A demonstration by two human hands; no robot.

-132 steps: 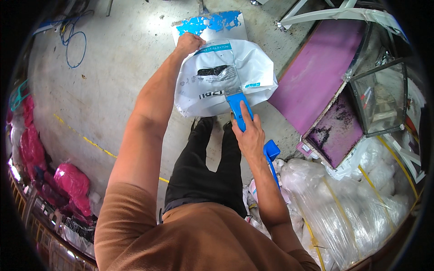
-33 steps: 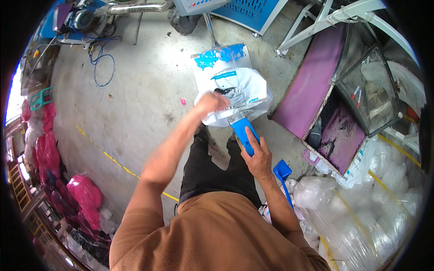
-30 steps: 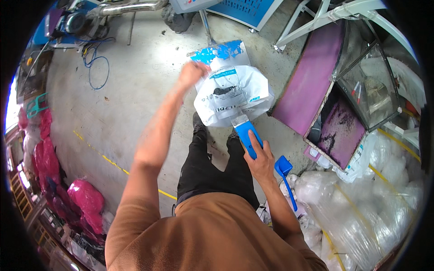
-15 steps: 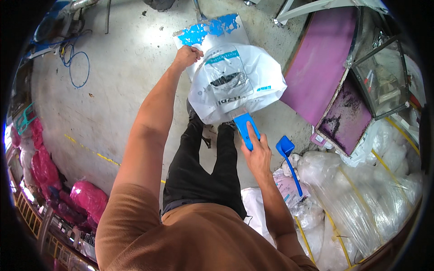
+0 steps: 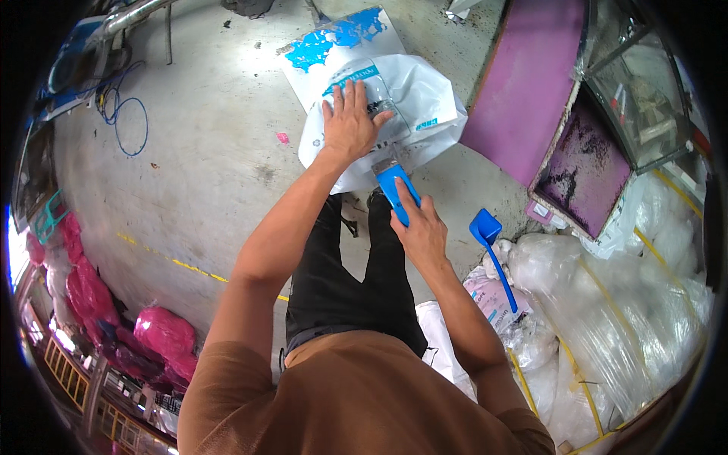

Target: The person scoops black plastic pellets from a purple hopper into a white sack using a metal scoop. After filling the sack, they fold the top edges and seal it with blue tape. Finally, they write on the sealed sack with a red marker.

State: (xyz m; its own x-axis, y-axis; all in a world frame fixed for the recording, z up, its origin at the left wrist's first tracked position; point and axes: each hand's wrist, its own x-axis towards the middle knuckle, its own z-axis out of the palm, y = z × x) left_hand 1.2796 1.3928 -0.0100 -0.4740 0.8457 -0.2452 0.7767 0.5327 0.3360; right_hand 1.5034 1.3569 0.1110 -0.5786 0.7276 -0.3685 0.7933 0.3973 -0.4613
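Pink bags [image 5: 83, 296], blue scoop [image 5: 491, 250], purple panel [image 5: 531, 83].

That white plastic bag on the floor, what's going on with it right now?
A person standing on a concrete floor presses the left hand flat, fingers spread, on a white plastic bag with blue print. The right hand grips a blue-handled tool whose metal end meets the bag's lower edge. A blue scoop lies on clear wrapped bundles to the right.

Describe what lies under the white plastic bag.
Under the white plastic bag a flat white sheet with blue patches shows on the concrete floor. The left hand presses on top; anything else beneath is covered.
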